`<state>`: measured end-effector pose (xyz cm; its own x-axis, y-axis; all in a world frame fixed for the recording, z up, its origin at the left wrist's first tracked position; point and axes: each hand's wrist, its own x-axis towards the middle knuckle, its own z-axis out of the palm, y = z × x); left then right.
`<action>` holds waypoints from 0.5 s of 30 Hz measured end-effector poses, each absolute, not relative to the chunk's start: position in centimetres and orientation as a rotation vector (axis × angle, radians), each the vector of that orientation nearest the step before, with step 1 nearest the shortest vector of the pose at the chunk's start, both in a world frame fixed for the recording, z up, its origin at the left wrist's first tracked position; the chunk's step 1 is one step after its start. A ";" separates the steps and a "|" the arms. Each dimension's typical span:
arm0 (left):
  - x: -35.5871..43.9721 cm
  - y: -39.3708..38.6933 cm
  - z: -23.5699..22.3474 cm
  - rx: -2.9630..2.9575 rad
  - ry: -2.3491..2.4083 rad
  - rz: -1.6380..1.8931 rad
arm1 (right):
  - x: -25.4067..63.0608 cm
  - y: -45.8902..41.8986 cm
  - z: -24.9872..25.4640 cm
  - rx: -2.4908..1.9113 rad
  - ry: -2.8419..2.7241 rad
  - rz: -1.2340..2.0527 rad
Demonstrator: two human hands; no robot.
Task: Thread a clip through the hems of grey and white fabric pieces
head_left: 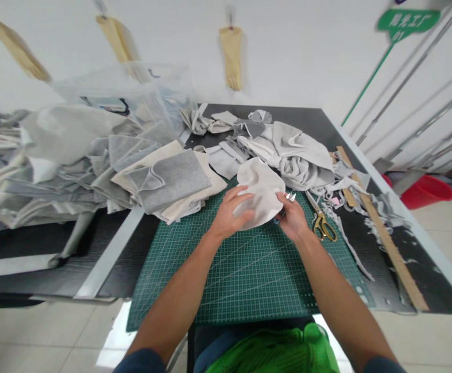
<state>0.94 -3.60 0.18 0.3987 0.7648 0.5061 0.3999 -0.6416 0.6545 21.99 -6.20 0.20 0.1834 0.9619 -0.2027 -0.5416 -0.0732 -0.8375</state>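
Note:
A pale, off-white piece of fabric with a rounded edge is held up over the green cutting mat. My left hand grips its left side between thumb and bent fingers. At the fabric's right edge is my right hand, closed round small snips whose metal tips point up past the fingers. Its thumb and forefinger touch the fabric's edge. Gold-handled scissors lie just right of this hand. Folded grey cloth is stacked to the left.
Crumpled pale fabric lies behind my hands. A large cloth heap covers the left side, before a clear plastic bin. Wooden rulers and fabric scraps lie right. A red basin stands on the floor.

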 end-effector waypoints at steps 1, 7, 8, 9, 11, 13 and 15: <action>1.1 -3.9 0.4 2.242 0.870 1.150 | 21.9 -6.2 0.2 -0.990 -0.563 1.349; 2.9 -5.5 0.7 2.194 0.825 1.253 | 21.3 -6.4 0.2 -1.011 -0.632 1.324; 3.1 -5.6 0.7 2.149 0.843 1.275 | 21.3 -6.4 0.1 -1.024 -0.668 1.321; 3.2 -5.8 0.7 2.090 0.861 1.293 | 21.2 -6.5 0.1 -1.039 -0.707 1.320; 3.3 -6.0 0.7 1.956 0.914 1.325 | 21.1 -6.5 -0.1 -1.083 -0.783 1.323; 3.3 -6.1 0.7 1.847 0.987 1.362 | 21.2 -6.6 -0.3 -1.150 -0.834 1.299; 3.3 -6.2 0.8 1.796 1.028 1.409 | 21.3 -6.7 -0.2 -1.217 -0.882 1.204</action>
<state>3.25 -6.23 0.82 0.1246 0.8665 0.4834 0.1958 -0.4990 0.8442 21.27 -6.71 -0.21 0.1908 0.9762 -0.1029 -0.1963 -0.0647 -0.9784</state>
